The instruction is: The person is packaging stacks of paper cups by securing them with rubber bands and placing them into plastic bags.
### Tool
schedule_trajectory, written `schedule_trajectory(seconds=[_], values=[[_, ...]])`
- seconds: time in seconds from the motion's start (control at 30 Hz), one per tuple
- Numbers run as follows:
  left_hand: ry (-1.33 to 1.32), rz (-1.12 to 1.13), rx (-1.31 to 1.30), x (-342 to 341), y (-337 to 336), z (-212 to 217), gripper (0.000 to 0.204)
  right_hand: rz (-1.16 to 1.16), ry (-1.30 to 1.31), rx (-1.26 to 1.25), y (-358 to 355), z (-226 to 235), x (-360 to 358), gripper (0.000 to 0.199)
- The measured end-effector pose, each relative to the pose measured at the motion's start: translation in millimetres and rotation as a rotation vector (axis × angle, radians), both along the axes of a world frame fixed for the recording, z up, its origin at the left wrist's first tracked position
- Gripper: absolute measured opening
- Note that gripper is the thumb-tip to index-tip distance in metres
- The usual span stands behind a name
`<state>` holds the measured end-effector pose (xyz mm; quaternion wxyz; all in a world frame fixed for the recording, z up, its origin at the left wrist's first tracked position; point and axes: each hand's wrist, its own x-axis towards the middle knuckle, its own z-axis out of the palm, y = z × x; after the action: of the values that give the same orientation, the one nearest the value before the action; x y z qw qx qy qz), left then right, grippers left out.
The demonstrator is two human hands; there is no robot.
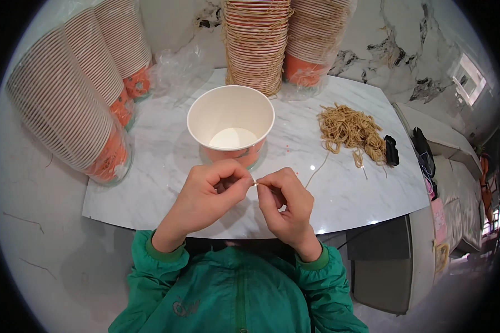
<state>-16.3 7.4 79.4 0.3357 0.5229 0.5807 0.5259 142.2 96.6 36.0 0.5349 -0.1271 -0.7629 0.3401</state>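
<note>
My left hand (214,191) and my right hand (286,202) meet just in front of a paper bucket, fingertips pinched close together. Between them shows a short light bit of string (255,183), gripped from both sides. A length of the tan string (318,169) runs from behind my right hand up toward a tangled pile of string (350,130) at the right. The paper bucket (231,119), white inside and orange outside, stands upright on the table with its mouth facing up. Neither hand touches its rim.
The marble-patterned table (166,200) carries tall stacks of nested paper buckets (61,102) in clear plastic at the left. At the back, one stack (256,44) is wrapped with string, beside another stack (311,39). A black object (391,151) lies by the string pile. A grey sofa (455,194) stands at right.
</note>
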Motion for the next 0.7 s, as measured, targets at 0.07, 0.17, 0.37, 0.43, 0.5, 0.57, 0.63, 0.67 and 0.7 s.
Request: schedule_trajectory(seconds=[0.07, 0.17, 0.37, 0.43, 0.5, 0.57, 0.63, 0.67, 0.7], values=[[0.035, 0.000, 0.020, 1, 1, 1, 0.006, 0.012, -0.011, -0.068, 0, -1, 0, 0.019], [0.118, 0.014, 0.019, 1, 1, 1, 0.006, 0.042, -0.014, -0.075, 3, -8, -2, 0.018], [0.312, 0.028, 0.090, -1, 6, 1, 0.006, 0.117, -0.021, -0.204, 8, -14, -4, 0.013], [0.327, 0.049, 0.113, -1, 7, 2, 0.003, 0.136, -0.056, -0.329, 9, -12, -4, 0.009], [0.373, 0.070, 0.146, -1, 8, 2, 0.002, 0.148, -0.072, -0.384, 10, -8, -4, 0.007], [0.418, 0.086, 0.181, -2, 11, 3, 0.001, 0.132, -0.069, -0.455, 15, -8, -6, 0.007], [0.725, 0.304, 0.403, -8, 21, 9, 0.007, 0.105, 0.014, -0.551, 24, -14, -13, 0.009], [0.897, 0.333, 0.510, -18, 27, 13, 0.013, 0.100, 0.016, -0.554, 28, -15, -18, 0.009], [0.896, 0.327, 0.510, -22, 31, 15, 0.013, 0.104, 0.041, -0.621, 31, -16, -21, 0.010]])
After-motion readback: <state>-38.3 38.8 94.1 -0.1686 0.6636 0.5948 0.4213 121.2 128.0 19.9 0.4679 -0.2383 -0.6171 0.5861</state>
